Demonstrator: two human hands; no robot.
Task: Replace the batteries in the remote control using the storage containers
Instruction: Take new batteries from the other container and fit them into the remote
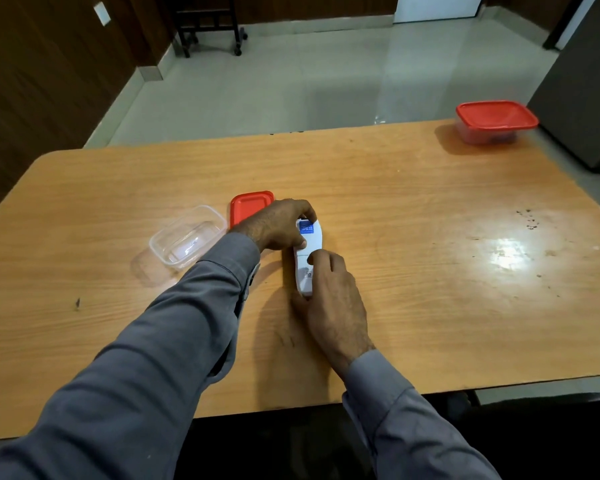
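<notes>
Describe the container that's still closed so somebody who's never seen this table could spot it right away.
Start at the wooden table and look to its far right corner. The closed container stands there alone, well away from both hands. Unlike the open clear container near the left hand, whose loose red lid lies beside it, this one wears its red lid.

Your tabletop (413, 209) is wood-grain with a glossy, scuffed sheen. The remote control (309, 258) looks like smooth white plastic, the open container (187, 237) clear plastic, its lid (248, 206) red, probably plastic; your sleeves (174, 341) matt grey cloth.
</notes>
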